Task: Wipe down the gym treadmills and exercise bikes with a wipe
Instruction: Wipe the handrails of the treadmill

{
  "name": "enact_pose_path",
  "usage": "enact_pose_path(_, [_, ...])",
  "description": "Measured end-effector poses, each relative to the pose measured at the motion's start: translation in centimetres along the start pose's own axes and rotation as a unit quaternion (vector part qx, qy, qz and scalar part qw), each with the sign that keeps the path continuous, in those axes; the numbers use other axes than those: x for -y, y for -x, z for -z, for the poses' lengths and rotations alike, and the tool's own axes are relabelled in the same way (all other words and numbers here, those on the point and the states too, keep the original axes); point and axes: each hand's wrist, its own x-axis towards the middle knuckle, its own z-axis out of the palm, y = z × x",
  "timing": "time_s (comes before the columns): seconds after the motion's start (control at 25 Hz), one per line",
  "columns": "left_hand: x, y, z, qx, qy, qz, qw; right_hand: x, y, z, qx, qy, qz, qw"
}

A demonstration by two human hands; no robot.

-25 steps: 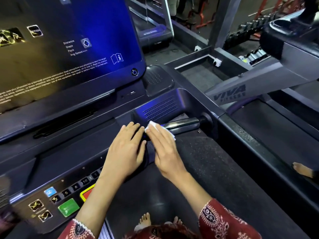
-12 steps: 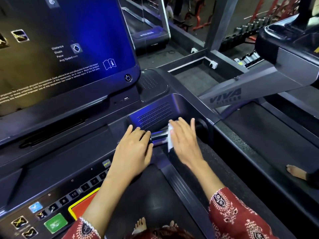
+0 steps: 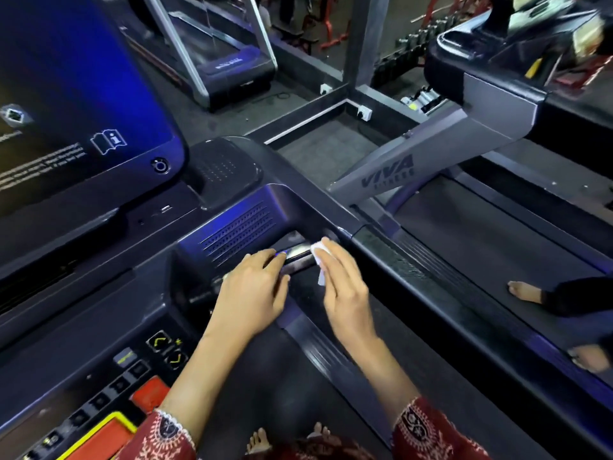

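One wipe (image 3: 317, 257) lies on the treadmill's (image 3: 238, 230) single chrome bar (image 3: 296, 257), whose long axis runs left to right (rising slightly rightward). Two hands: the right hand (image 3: 345, 293) presses the wipe with nearly straight fingers, one corner hanging down; the left hand (image 3: 255, 293) rests flat, fingers relaxed, touching the bar's left end.

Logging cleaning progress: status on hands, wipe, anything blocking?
Right hand presses wipe on chrome grip bar. Left hand rests flat beside it. Nothing seen blocking.
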Motion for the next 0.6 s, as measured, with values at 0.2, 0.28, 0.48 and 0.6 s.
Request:
enact_pose_path(0.2, [-1.5, -3.9, -0.6, 0.01, 0.024, -0.009, 1.0, -2.1, -3.3, 3.6, 0.074, 0.177, -0.05, 0.98])
enact_pose_path(0.28, [-1.2, -5.3, -0.8, 0.019, 0.02, 0.007, 1.0, -3.0, -4.2, 2.6, 0.178, 0.289, -0.038, 0.94])
enact_pose_path(0.48, [1.4, -8.3, -1.6, 0.023, 0.002, 0.034, 0.999, -3.6, -9.8, 0.2, 0.319, 0.289, 0.002, 0.903])
enact_pose_path(0.6, [3.3, -10.3, -2.5, 0.038, 0.024, 0.066, 0.997, -3.0, -11.4, -1.6, 0.316, 0.306, -0.016, 0.898])
